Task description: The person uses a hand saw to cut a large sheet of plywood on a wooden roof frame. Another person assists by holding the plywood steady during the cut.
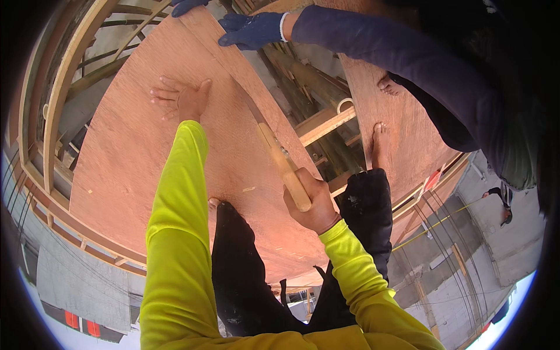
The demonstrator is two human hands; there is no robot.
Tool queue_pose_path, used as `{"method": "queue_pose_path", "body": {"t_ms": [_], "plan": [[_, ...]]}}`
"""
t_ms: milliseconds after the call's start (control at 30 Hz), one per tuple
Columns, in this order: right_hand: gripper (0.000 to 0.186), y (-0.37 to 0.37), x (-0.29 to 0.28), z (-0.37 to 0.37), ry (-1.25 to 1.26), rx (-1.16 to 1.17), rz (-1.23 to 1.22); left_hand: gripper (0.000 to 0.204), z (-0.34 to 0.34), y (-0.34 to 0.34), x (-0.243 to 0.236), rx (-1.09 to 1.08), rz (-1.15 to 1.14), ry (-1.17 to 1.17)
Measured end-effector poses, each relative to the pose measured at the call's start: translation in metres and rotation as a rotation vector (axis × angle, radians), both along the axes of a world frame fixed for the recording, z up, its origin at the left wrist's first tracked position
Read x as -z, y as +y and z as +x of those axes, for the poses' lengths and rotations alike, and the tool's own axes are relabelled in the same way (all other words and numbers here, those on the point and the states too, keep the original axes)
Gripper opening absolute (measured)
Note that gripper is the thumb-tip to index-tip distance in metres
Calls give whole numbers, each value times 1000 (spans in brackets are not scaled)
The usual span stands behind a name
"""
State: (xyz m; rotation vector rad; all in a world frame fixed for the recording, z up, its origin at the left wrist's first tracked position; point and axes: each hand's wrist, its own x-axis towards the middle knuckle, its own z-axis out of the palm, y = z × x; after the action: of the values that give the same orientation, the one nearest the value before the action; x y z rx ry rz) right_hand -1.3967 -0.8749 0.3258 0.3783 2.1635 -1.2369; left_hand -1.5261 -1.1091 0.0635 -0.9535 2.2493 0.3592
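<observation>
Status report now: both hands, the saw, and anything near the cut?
Left hand flat on plywood sheet. Right hand gripping handsaw, blade along sheet's edge. Co-worker's gloved hand steadying the sheet past the blade.

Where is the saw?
In the head view, the saw sits mid-picture, gripped by the right hand, its blade on the plywood sheet right of the flat left hand.

One head-worn fisheye camera looks steeply down, close over a plywood sheet (134, 157), with the street far below at the rim.
</observation>
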Motion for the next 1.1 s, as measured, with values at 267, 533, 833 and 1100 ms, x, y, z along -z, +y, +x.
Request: {"method": "queue_pose_path", "body": {"t_ms": [267,533,833,1100], "plan": [[19,15,-101,43,-47,-102,55,132,17,-9,9,-1,-58,-27],[17,-3,8,31,68,-25,43,134,12,-3,0,22,6,-59],[18,-20,21,6,96,-55,115,145,10,-3,1,-3,15,-60],[31,-3,-42,57,26,-15,56,144,23,-13,6,11,-4,-33]]}}
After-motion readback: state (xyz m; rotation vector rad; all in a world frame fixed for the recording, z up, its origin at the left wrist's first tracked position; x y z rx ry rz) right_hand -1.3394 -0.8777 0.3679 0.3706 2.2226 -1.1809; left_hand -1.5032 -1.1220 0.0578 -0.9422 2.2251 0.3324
